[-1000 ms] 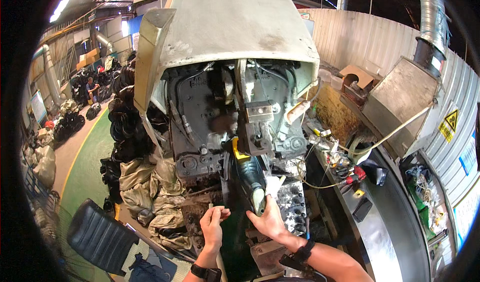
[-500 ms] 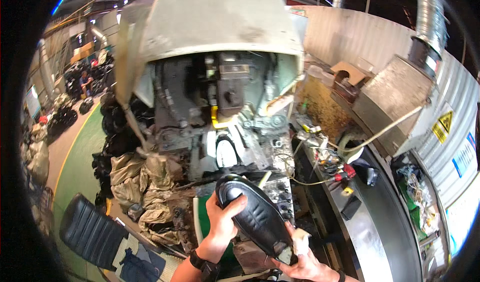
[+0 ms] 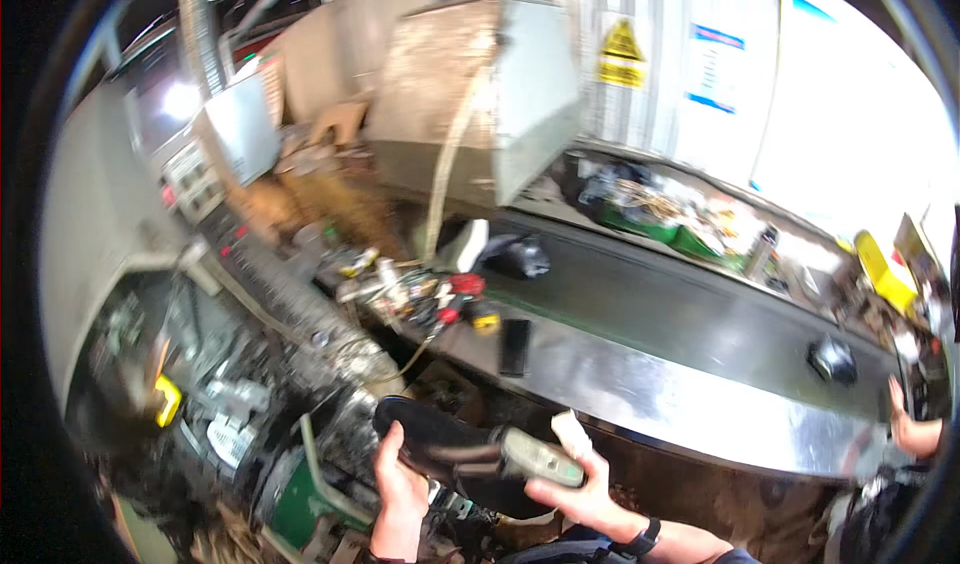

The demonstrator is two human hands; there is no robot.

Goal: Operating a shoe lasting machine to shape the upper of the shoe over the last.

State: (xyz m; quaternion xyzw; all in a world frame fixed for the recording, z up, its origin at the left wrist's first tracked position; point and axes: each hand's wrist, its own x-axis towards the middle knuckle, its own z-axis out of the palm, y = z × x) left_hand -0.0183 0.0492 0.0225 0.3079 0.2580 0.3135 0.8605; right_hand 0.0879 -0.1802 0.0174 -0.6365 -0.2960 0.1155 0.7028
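Observation:
A black shoe [image 3: 440,442] lies roughly level between my two hands, smeared by motion. A grey-green block [image 3: 540,458], perhaps the top of a shoe last, sticks out of its right-hand part. My left hand [image 3: 402,479] is closed round the shoe's left end, thumb up along its near side. My right hand [image 3: 585,496] grips the block's end, thumb on the near side. A small white piece [image 3: 570,432], maybe cloth or paper, stands up at my right fingers. The shoe's underside is hidden.
A machine with a yellow part [image 3: 168,401] stands at left. Beyond my hands runs a metal-edged conveyor [image 3: 660,379] bearing a dark flat rectangle [image 3: 515,347] and black wrapped bundles [image 3: 832,360]. Tools and a red object [image 3: 466,284] clutter its left end. Another person's hand [image 3: 908,426] is at far right.
The view has swung right, from the machine toward the conveyor. The shoe has turned from upright and slanting to nearly level, both hands still on it. Another person's hand has come into view.

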